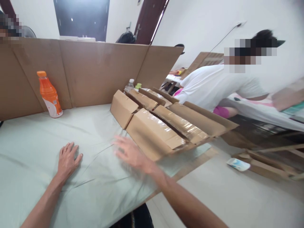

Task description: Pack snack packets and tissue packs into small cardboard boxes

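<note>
My left hand (68, 161) lies flat on the pale green table cover (92, 126), its fingers stretched out and holding nothing. My right hand (130, 153) is blurred by motion, fingers apart, just in front of a long cardboard box (152, 133). I cannot tell whether it touches the cover. That box is one of several taped cardboard boxes (180, 122) standing side by side at the table's right, with narrow gaps between them. Beyond my left hand stands an upright orange drink bottle (50, 95), apart from the fingers.
A folded cardboard panel (102, 71) forms a wall along the table's back. A clear bottle (129, 86) stands behind the boxes. To the right, a person in a white shirt (211, 85) leans over another table. An open cardboard box (263, 164) and a white-blue packet (238, 164) lie lower right.
</note>
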Demonstrator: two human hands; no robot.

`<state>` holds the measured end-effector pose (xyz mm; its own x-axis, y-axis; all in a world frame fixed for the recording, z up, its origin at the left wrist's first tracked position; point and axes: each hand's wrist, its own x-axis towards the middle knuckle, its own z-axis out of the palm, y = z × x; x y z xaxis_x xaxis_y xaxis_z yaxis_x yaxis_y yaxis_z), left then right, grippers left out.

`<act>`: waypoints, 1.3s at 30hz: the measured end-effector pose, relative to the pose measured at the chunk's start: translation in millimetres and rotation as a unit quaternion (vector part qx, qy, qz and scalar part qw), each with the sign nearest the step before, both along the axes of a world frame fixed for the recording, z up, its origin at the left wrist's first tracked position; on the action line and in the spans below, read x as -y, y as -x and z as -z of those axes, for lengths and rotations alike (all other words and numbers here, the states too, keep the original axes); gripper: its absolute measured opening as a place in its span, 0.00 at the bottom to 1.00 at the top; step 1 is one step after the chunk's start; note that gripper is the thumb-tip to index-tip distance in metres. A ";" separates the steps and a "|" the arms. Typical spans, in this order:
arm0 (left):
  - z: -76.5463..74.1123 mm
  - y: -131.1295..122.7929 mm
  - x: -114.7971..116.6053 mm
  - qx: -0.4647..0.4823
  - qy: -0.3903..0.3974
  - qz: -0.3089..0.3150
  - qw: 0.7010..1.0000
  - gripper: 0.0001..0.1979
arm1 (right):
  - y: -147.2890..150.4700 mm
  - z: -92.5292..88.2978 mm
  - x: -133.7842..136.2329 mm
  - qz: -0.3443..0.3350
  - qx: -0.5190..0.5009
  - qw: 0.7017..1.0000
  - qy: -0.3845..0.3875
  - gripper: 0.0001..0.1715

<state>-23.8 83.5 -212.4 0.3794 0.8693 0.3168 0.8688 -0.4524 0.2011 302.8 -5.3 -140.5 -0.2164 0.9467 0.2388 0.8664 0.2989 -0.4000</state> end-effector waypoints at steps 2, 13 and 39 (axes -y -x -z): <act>0.5 0.2 0.0 0.004 0.002 0.000 1.000 0.22 | -24.5 -37.9 -31.7 0.089 0.031 0.995 -0.031 0.25; 2.8 0.7 -0.4 0.048 0.009 -0.003 0.999 0.19 | -75.5 -106.1 -166.7 0.332 0.084 0.939 0.036 0.24; -55.2 99.9 152.1 0.235 0.234 0.050 0.942 0.70 | 55.3 -116.5 1.5 -0.316 -0.066 0.938 0.125 0.24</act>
<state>-123.7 -68.6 -157.3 0.3794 0.9232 0.0619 0.5920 -0.2936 0.7505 247.6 -6.8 -24.0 -0.7373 0.6694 0.0906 0.4858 0.6186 -0.6175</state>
